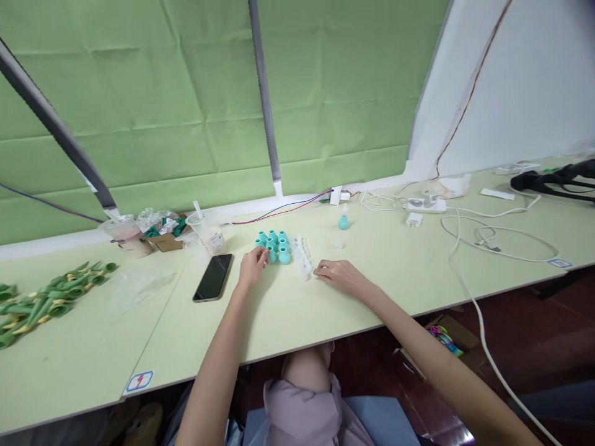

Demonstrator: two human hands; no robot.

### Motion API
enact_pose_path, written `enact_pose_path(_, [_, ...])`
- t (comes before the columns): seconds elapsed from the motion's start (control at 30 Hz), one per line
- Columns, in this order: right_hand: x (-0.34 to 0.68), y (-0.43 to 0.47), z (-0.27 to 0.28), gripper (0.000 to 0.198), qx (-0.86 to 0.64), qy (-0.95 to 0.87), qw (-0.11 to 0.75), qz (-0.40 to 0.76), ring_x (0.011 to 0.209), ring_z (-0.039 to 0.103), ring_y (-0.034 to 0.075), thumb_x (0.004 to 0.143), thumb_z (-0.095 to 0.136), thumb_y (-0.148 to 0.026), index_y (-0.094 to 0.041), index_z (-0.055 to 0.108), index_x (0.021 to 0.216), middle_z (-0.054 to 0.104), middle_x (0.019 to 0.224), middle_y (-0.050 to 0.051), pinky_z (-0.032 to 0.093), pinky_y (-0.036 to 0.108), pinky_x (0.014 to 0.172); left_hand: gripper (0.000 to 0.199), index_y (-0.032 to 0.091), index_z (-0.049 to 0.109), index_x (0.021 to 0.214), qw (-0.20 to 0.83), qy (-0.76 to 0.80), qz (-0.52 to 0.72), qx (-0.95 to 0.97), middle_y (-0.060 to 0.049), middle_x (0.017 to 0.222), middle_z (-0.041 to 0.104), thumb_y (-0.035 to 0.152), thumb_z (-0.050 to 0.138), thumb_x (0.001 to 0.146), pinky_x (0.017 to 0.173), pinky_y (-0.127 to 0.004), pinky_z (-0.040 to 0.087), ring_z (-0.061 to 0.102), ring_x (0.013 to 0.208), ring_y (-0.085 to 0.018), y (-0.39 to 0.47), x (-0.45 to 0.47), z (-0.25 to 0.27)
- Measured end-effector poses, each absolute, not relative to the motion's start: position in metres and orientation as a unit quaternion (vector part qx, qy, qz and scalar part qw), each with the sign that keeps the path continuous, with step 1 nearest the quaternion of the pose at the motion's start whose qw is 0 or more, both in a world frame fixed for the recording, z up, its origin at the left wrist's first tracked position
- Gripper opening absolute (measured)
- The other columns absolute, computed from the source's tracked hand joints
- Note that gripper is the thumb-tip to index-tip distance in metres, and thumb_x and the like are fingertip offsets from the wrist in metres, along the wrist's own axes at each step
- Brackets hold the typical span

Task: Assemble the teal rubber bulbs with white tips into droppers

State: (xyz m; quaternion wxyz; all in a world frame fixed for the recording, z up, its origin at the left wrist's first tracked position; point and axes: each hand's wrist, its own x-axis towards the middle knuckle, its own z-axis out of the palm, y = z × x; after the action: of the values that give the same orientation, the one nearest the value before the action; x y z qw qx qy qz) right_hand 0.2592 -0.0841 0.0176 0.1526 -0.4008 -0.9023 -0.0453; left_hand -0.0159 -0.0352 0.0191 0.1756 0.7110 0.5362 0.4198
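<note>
A tight cluster of small teal rubber bulbs point(284, 254) with open necks stands upright on the table. My left hand point(252, 267) is at its front left corner, fingers closed on the edge of a teal bulb point(272, 256). To the right of the cluster are rows of small translucent white plastic pieces point(303, 259). At their near end my right hand point(343, 276) has its fingertips pinched on a small white piece point(315, 274), partly covered by the fingers. Farther back stands one teal bulb with a clear tip point(343, 221) on it.
A black phone point(212, 278) lies left of my left hand. Behind it are a plastic cup point(208, 234), a small cardboard box point(168, 240) and another cup point(132, 238). Green twisted pieces point(56, 297) lie far left. White cables and a power strip point(425, 205) are at right.
</note>
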Motion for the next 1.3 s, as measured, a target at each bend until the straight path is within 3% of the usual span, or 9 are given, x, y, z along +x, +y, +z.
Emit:
enact_pose_path(0.27, [0.254,-0.093,0.015,0.024,-0.333,-0.929,0.075,-0.145,0.072,0.059,0.014,0.09,0.037,-0.014,-0.018,0.055,0.105,0.06,0.089,0.006,0.038,0.024,0.056,0.034,0.019,0.06,0.079,0.172,0.532,0.417,0.716,0.0,0.06,0.061,0.046,0.04,0.082,0.053,-0.023,0.038,0.051,0.048,-0.011,-0.037,-0.017,0.02])
enact_pose_path(0.4, [0.242,-0.093,0.016,0.025,-0.263,-0.936,0.008,-0.235,0.064,0.057,0.014,0.083,0.035,0.002,-0.011,0.054,0.095,0.057,0.082,0.007,0.038,0.025,0.051,0.034,0.019,0.06,0.08,0.171,0.531,0.413,0.72,0.0,0.062,0.061,0.046,0.039,0.082,0.054,-0.023,0.038,0.051,0.049,-0.011,-0.038,-0.017,0.02])
enact_pose_path(0.57, [0.24,-0.093,0.019,0.028,-0.18,-0.937,-0.011,-0.299,0.058,0.055,0.012,0.078,0.032,0.008,-0.009,0.055,0.082,0.055,0.075,0.006,0.036,0.025,0.045,0.037,0.017,0.061,0.08,0.178,0.533,0.423,0.711,0.0,0.061,0.06,0.048,0.04,0.082,0.054,-0.023,0.038,0.05,0.049,-0.011,-0.04,-0.015,0.022])
enact_pose_path(0.67, [0.253,-0.09,0.024,0.029,-0.193,-0.929,0.072,-0.307,0.057,0.055,0.011,0.083,0.031,0.004,-0.01,0.055,0.091,0.058,0.078,0.005,0.036,0.025,0.045,0.038,0.016,0.062,0.083,0.221,0.512,0.447,0.7,-0.001,0.061,0.059,0.049,0.044,0.08,0.054,-0.023,0.039,0.049,0.05,-0.011,-0.043,-0.011,0.028])
enact_pose_path(0.8, [0.253,-0.083,0.041,0.023,-0.284,-0.876,0.267,-0.285,0.065,0.058,0.01,0.091,0.033,-0.012,-0.014,0.054,0.1,0.061,0.082,0.005,0.038,0.022,0.053,0.045,0.012,0.065,0.089,0.386,0.434,0.44,0.685,-0.005,0.067,0.061,0.052,0.048,0.078,0.051,-0.023,0.039,0.05,0.052,-0.011,-0.049,0.0,0.039])
enact_pose_path(0.93, [0.22,-0.074,0.056,0.02,-0.253,-0.865,0.313,-0.3,0.064,0.058,0.009,0.091,0.037,-0.015,-0.015,0.057,0.095,0.062,0.078,0.004,0.036,0.022,0.053,0.05,0.012,0.066,0.095,0.529,0.345,0.393,0.669,-0.01,0.084,0.063,0.055,0.048,0.078,0.055,-0.024,0.042,0.054,0.065,-0.013,-0.055,0.008,0.04])
enact_pose_path(1.03, [0.196,-0.068,0.056,0.021,-0.224,-0.872,0.294,-0.321,0.061,0.057,0.01,0.091,0.037,-0.012,-0.014,0.058,0.091,0.061,0.073,0.004,0.035,0.023,0.051,0.041,0.012,0.068,0.089,0.537,0.328,0.42,0.653,-0.007,0.076,0.062,0.049,0.058,0.074,0.055,-0.022,0.041,0.053,0.066,-0.012,-0.055,0.007,0.036])
enact_pose_path(1.17, [0.183,-0.062,0.045,0.023,-0.244,-0.875,0.311,-0.279,0.064,0.058,0.011,0.088,0.039,-0.008,-0.014,0.06,0.097,0.065,0.084,0.007,0.038,0.023,0.052,0.041,0.014,0.067,0.093,0.517,0.373,0.484,0.6,-0.003,0.072,0.061,0.038,0.073,0.061,0.051,-0.018,0.037,0.05,0.061,-0.008,-0.047,0.0,0.03])
enact_pose_path(1.3, [0.186,-0.086,0.061,0.023,-0.27,-0.843,0.443,-0.143,0.075,0.062,0.011,0.088,0.044,-0.014,-0.019,0.061,0.102,0.067,0.092,0.004,0.046,0.021,0.063,0.038,0.015,0.067,0.089,0.502,0.386,0.519,0.574,-0.002,0.072,0.063,0.033,0.076,0.057,0.049,-0.018,0.036,0.048,0.057,-0.007,-0.04,-0.005,0.027])
